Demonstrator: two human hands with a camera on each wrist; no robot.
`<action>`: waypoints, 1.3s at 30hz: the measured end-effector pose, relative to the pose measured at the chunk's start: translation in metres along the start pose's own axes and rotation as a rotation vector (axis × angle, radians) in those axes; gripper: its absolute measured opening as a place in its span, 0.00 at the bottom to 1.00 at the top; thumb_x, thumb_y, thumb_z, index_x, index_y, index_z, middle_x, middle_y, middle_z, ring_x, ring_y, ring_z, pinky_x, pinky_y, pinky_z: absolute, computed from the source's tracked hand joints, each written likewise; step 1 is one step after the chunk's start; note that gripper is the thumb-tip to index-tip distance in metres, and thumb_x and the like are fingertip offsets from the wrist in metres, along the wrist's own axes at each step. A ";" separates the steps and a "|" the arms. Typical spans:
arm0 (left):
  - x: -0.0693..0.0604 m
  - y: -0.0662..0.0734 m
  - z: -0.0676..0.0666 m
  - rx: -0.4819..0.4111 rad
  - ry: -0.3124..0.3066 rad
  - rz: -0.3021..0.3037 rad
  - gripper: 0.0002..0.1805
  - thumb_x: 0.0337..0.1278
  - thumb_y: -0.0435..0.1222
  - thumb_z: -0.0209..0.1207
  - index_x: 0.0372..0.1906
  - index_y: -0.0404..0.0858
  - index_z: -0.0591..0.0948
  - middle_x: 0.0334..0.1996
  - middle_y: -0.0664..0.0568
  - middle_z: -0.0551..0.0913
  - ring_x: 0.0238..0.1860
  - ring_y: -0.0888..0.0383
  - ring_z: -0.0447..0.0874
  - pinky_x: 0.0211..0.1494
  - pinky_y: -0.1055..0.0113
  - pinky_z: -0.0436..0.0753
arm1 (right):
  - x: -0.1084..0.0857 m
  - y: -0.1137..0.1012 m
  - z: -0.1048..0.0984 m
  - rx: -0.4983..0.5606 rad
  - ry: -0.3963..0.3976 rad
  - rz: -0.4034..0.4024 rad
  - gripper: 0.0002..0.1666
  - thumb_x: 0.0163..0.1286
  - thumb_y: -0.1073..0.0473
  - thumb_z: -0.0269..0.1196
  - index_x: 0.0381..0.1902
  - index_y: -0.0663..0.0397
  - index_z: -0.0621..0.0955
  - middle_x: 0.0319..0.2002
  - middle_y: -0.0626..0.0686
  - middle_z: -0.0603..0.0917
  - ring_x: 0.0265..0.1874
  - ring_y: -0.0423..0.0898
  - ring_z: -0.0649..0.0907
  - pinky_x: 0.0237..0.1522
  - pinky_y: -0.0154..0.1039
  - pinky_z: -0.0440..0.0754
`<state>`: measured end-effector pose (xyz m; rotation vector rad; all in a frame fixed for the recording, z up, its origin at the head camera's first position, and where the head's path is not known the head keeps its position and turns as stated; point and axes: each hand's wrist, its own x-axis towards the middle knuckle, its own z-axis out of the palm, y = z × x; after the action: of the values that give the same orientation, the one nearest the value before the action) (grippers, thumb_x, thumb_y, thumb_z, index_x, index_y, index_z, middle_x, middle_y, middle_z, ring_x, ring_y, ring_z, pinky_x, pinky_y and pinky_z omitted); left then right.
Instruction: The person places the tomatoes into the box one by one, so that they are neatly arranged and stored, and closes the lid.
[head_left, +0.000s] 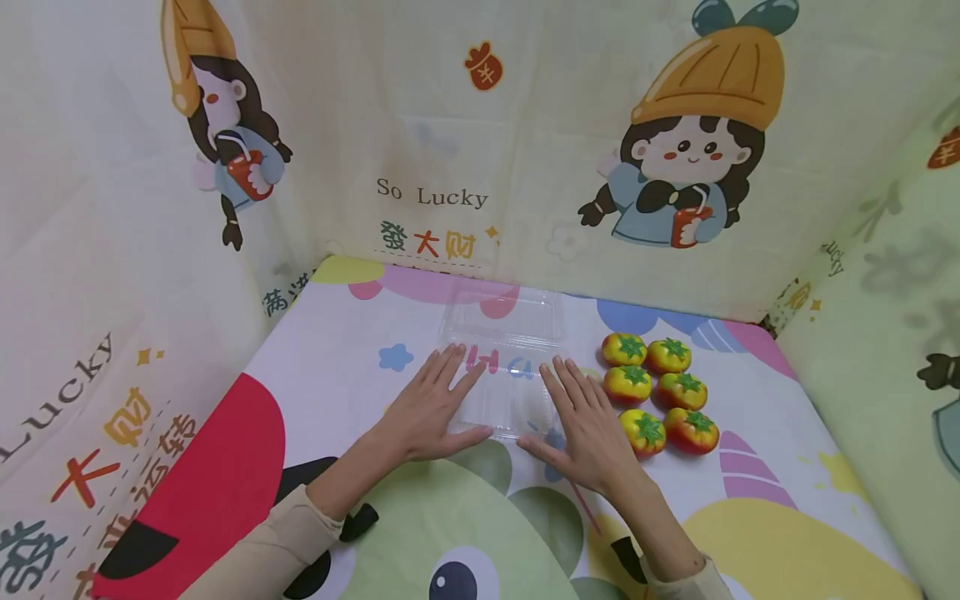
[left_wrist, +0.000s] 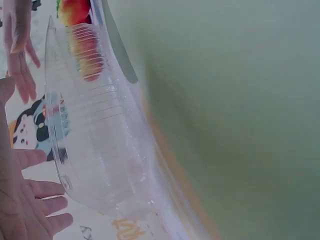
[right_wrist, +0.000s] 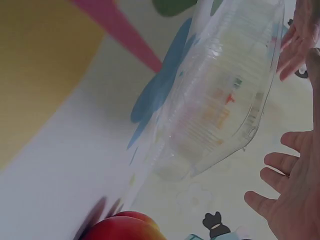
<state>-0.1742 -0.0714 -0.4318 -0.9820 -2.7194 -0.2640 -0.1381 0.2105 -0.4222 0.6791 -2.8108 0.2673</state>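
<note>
A clear plastic clamshell box (head_left: 510, 396) lies with its lid (head_left: 501, 315) folded back, toward the far side of the table. Over its left edge is my left hand (head_left: 431, 408), fingers straight and holding nothing. My right hand (head_left: 588, 425) spreads its fingers at the box's right edge, also holding nothing. In the left wrist view the box (left_wrist: 100, 135) stands beside the left fingers; in the right wrist view the box (right_wrist: 225, 100) is apart from the right fingers. Right of my right hand sit several red-and-yellow toy persimmons (head_left: 628, 385) with green leaf tops, in two columns.
A printed cloth (head_left: 337, 333) with cartoon shapes covers the table. Patterned curtains (head_left: 540, 150) hang along the back and both sides. One persimmon (right_wrist: 122, 227) shows at the bottom of the right wrist view.
</note>
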 end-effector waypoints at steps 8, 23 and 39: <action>-0.020 -0.007 0.000 -0.095 0.123 -0.028 0.48 0.59 0.63 0.59 0.78 0.40 0.66 0.79 0.37 0.57 0.82 0.42 0.45 0.78 0.45 0.62 | -0.014 -0.001 -0.004 0.015 -0.005 0.010 0.60 0.62 0.28 0.64 0.83 0.47 0.56 0.81 0.54 0.58 0.80 0.56 0.56 0.76 0.64 0.57; -0.038 -0.017 -0.002 -0.377 0.161 -0.142 0.46 0.59 0.53 0.66 0.78 0.38 0.64 0.76 0.38 0.64 0.79 0.41 0.56 0.70 0.39 0.72 | -0.041 0.013 -0.003 0.076 0.022 0.070 0.56 0.62 0.36 0.70 0.81 0.51 0.61 0.77 0.57 0.66 0.77 0.57 0.62 0.73 0.65 0.62; -0.032 -0.032 -0.004 -0.533 0.029 -0.201 0.44 0.63 0.52 0.64 0.80 0.43 0.61 0.78 0.37 0.60 0.78 0.40 0.57 0.70 0.35 0.71 | -0.054 0.054 -0.008 0.137 0.024 0.129 0.52 0.63 0.41 0.72 0.79 0.50 0.65 0.74 0.57 0.70 0.74 0.61 0.66 0.68 0.69 0.67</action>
<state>-0.1705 -0.1157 -0.4399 -0.8019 -2.7749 -1.0725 -0.1151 0.2827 -0.4357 0.5191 -2.8365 0.4913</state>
